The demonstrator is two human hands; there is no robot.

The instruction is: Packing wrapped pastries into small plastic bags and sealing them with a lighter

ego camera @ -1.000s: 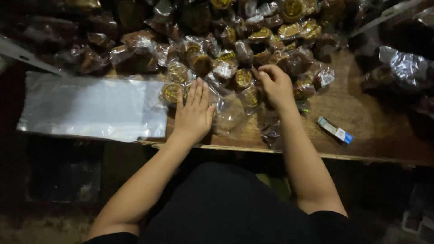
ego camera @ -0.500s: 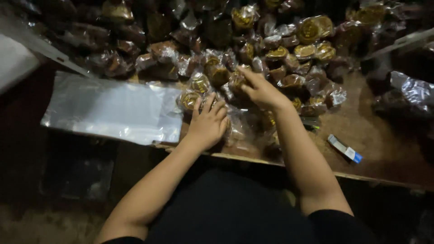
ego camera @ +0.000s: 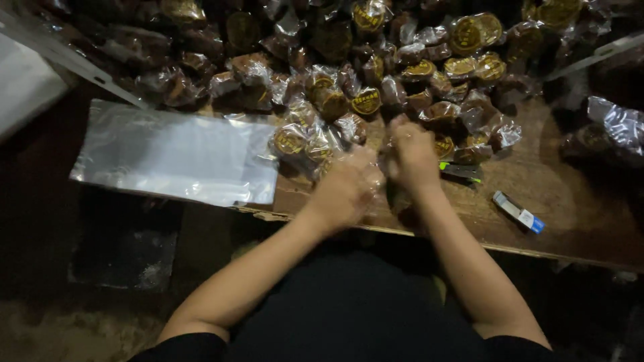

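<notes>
Head view: left hand (ego camera: 345, 188) and right hand (ego camera: 412, 154), grips closed, hold crinkly clear bag (ego camera: 372, 175).

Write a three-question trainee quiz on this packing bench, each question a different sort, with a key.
1. True or false: the stack of clear plastic bags lies on the person's left of the left hand.
2. Which small thing lies alone on the wooden table, on the person's right of the right hand?
A. blue and white lighter
B. scissors
C. tape roll
3. Fill in: the wrapped round cakes sit in a ____ beyond both hands.

Key: 1 true; 2 A; 3 heap.
</notes>
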